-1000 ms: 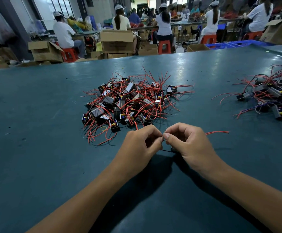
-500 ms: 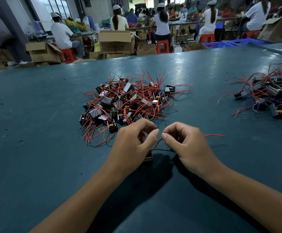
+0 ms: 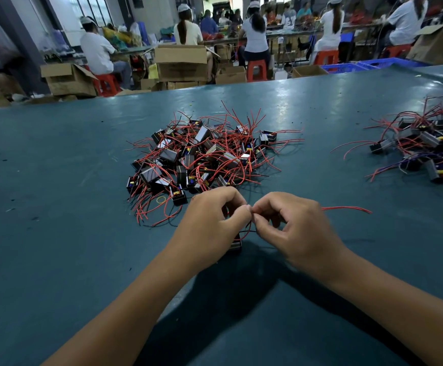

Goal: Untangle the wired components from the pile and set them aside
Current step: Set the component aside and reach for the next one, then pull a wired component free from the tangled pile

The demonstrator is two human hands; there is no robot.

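Just behind the grip sits the main pile (image 3: 201,157), still big. The left hand (image 3: 212,223) has dropped back to meet the right hand (image 3: 294,228), both pinching one component (image 3: 235,244)'s wires, its body dangling just under the left fingers. So the knot's nearly worked loose; the set-aside pile (image 3: 426,143) waits far right.

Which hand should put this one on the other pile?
Probably the right hand: the set-aside pile lies on its side, and it already pinches the wires. The left hand is nearer the tangled pile.

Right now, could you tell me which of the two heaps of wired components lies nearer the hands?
The central heap, straight beyond the left hand and right hand; the other heap lies apart at the table's right edge.
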